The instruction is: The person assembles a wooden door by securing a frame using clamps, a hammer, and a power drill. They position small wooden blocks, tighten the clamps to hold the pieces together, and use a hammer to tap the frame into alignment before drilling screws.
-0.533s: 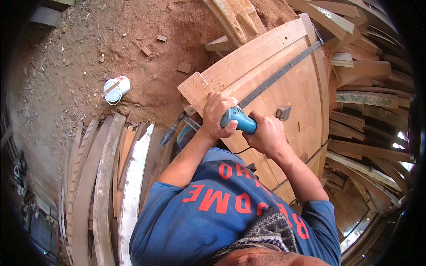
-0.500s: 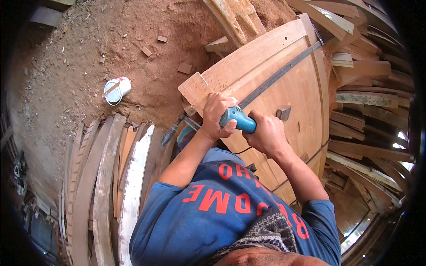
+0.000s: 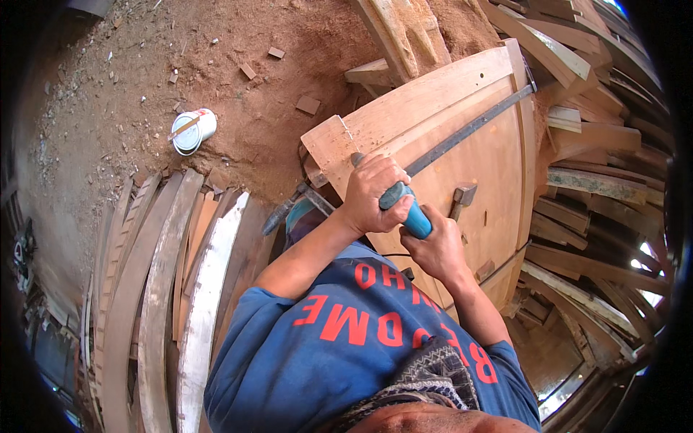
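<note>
A teal power tool (image 3: 416,221) lies slanted across the near left part of a wooden framed panel (image 3: 469,155). My left hand (image 3: 379,186) wraps round its front part, with a dark end (image 3: 356,158) showing past the fingers. Closed round the rear of the body is my right hand (image 3: 435,244). The tool's working tip is hidden. A thin dark cord shows below the hands. Fine shavings dot the panel's corner beyond my left hand. On the panel, to the right of my hands, rests a hammer (image 3: 463,196).
A grey metal bar clamp (image 3: 469,130) crosses the panel; its handle (image 3: 278,216) juts out at the left. Long boards (image 3: 155,289) stack at lower left, and many offcuts (image 3: 592,144) pile up on the right. A white bucket (image 3: 196,130) stands on the dirt floor.
The tool has turned, its rear swinging nearer to me with my right hand. Its dark front end now shows beyond my left hand. More of the hammer is visible, and the view has shifted slightly.
</note>
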### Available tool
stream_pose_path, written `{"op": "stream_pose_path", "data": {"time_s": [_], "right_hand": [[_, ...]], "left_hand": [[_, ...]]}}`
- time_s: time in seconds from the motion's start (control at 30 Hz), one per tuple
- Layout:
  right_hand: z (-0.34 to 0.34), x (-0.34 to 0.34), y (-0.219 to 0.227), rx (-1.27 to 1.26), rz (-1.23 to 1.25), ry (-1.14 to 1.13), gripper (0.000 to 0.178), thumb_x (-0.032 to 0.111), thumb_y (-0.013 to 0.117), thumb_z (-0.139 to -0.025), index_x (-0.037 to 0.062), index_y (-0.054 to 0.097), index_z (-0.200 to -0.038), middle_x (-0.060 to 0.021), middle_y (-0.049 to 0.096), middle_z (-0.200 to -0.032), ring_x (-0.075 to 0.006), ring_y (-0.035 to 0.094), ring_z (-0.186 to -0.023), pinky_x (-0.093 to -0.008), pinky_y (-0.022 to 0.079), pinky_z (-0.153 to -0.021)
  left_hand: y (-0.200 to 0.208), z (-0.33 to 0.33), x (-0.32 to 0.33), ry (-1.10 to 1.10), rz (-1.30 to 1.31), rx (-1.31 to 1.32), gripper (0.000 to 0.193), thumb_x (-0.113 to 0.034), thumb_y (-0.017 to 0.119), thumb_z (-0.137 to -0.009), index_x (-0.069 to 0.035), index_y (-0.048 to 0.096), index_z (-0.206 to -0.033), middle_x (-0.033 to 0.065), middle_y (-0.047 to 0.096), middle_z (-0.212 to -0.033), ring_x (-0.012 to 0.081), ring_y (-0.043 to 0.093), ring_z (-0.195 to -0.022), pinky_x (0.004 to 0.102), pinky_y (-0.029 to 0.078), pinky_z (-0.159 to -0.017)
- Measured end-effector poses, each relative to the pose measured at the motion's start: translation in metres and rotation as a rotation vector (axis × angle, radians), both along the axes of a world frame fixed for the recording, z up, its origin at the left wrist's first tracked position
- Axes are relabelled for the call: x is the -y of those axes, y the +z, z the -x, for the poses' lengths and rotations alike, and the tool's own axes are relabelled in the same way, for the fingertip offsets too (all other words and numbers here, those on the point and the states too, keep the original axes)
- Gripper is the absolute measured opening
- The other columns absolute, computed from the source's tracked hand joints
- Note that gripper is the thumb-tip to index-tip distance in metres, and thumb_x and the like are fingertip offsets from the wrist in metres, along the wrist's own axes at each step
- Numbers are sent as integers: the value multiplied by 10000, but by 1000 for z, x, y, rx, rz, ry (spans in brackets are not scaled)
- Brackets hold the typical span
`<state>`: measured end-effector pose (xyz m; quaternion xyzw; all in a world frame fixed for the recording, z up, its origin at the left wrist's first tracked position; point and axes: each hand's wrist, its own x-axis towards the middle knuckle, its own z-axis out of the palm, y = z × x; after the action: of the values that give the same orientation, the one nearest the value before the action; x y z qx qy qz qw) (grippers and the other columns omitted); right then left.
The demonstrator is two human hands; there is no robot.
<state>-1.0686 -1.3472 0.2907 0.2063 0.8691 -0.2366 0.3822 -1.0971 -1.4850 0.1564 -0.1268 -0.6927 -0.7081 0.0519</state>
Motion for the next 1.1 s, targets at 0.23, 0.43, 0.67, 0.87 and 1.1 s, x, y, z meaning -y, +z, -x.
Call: {"op": "stream_pose_path", "data": {"time_s": [0.23, 0.43, 0.67, 0.87, 1.1], "right_hand": [[0, -1, 33, -109, 89, 18, 365, 130, 761, -743, 2, 687, -1077, -227, 699, -765, -393, 722, -737, -434, 558, -679], [16, 13, 30, -80, 101, 1, 372, 128, 764, -760, -13, 681, -1094, -223, 700, -747, -363, 735, -713, -410, 564, -658], [19, 14, 25, -91, 85, 41, 366, 125, 760, -769, -16, 680, -1097, -230, 698, -752, -365, 741, -731, -415, 565, -663], [27, 15, 26, -48, 75, 74, 354, 138, 758, -758, -2, 681, -1074, -254, 693, -789, -426, 716, -778, -448, 562, -697], [38, 18, 28, 31, -11, 124, 334, 140, 734, -760, 1, 685, -1060, -266, 695, -816, -450, 700, -826, -476, 557, -748]], "left_hand": [[36, 10, 5, 2, -25, -67, 309, -348, 728, -745, -69, 634, -839, 102, 599, -760, 320, 596, -703, 430, 464, -721], [28, 19, 14, 33, -14, -78, 323, -361, 728, -750, -65, 623, -824, 102, 598, -760, 319, 589, -696, 428, 463, -720], [25, 21, 16, 50, -24, -63, 329, -366, 728, -750, -62, 615, -804, 106, 588, -741, 323, 581, -679, 428, 462, -704], [23, 21, 18, 56, -15, -58, 329, -361, 731, -744, -59, 614, -803, 113, 581, -733, 329, 574, -665, 434, 454, -666], [20, 21, 16, 102, -10, -58, 349, -388, 710, -773, -57, 628, -847, 117, 621, -775, 316, 592, -679, 418, 451, -666]]}}
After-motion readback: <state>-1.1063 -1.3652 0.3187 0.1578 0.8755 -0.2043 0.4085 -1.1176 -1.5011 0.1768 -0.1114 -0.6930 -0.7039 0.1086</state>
